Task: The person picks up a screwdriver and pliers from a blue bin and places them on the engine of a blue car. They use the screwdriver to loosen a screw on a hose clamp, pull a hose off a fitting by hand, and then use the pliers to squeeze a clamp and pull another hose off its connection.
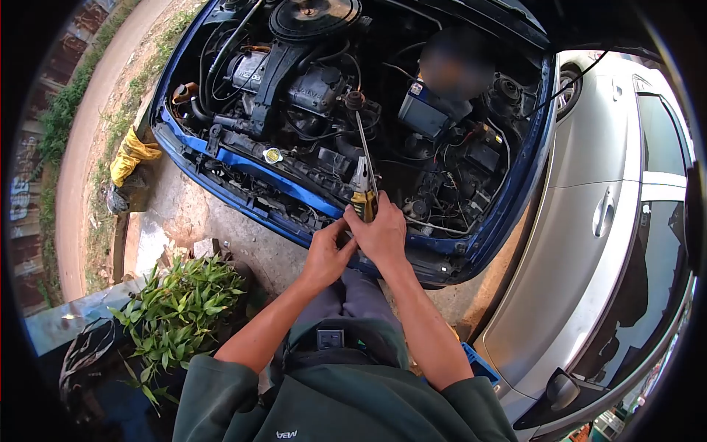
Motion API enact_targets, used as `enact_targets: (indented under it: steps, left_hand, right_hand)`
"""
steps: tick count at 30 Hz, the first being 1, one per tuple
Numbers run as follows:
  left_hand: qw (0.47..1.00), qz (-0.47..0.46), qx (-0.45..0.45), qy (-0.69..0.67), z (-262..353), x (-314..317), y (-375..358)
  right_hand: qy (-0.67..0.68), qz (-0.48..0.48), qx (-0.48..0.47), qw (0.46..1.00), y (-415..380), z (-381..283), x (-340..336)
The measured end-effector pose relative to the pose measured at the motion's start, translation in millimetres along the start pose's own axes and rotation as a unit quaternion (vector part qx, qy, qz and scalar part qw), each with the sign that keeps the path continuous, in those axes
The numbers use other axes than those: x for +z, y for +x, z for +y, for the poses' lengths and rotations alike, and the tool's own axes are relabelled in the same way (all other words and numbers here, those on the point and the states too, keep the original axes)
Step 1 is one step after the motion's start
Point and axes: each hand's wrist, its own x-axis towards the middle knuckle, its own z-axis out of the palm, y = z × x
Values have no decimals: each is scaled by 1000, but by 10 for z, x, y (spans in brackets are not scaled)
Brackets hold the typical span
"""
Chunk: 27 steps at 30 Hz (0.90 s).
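Observation:
My right hand [383,230] is closed around a pair of pliers [361,197] with yellow and black handles, their metal jaws pointing away from me. A long, thin metal shaft, apparently a screwdriver [364,140], runs forward from the same hand; its handle is hidden by my fingers. Just to the left, my left hand [325,254] is closed, fingertips pinched together against my right fingers. Whatever it holds, if anything, is too small to make out. Both hands are over the front edge of a blue car's open engine bay [258,180].
The engine [313,88] carries a round black air cleaner [313,16]. A battery [425,114] sits right of it, beside a blurred patch. A yellow-topped radiator cap [273,155] is near the front. A silver car [589,191] stands close right; a leafy plant [184,309] is at lower left.

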Motion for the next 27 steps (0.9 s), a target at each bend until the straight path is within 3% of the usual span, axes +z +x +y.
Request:
enact_targets:
  steps: [2,6,10,16,18,19,23,26,27]
  left_hand:
    - [999,-9,-47,-19,-83,-39,158]
    - [998,-65,-2,14,56,-194,469]
    - [991,-133,15,2,57,-363,851]
    - [971,-237,37,-1,35,-926,1744]
    - [970,-240,43,-10,13,-1145,2134]
    - [966,-240,99,10,-19,-1257,2359]
    - [969,-239,67,-25,125,-1565,3118]
    - [964,-215,146,-56,215,-1663,3512]
    - [965,-225,127,-54,253,-1691,3624]
  right_hand:
    - [28,-82,30,996,239,58,93]
    - [97,-120,84,984,574,100,121]
    - [141,-70,101,982,963,40,146]
    - [57,-25,107,992,1766,-332,15]
    - [38,0,97,995,2022,-395,62]
    - [25,8,92,995,2167,-438,84]
    - [-7,11,88,996,2650,-652,204]
    - [-2,24,62,998,2988,-800,344]
    - [-4,22,52,998,3119,-836,392]
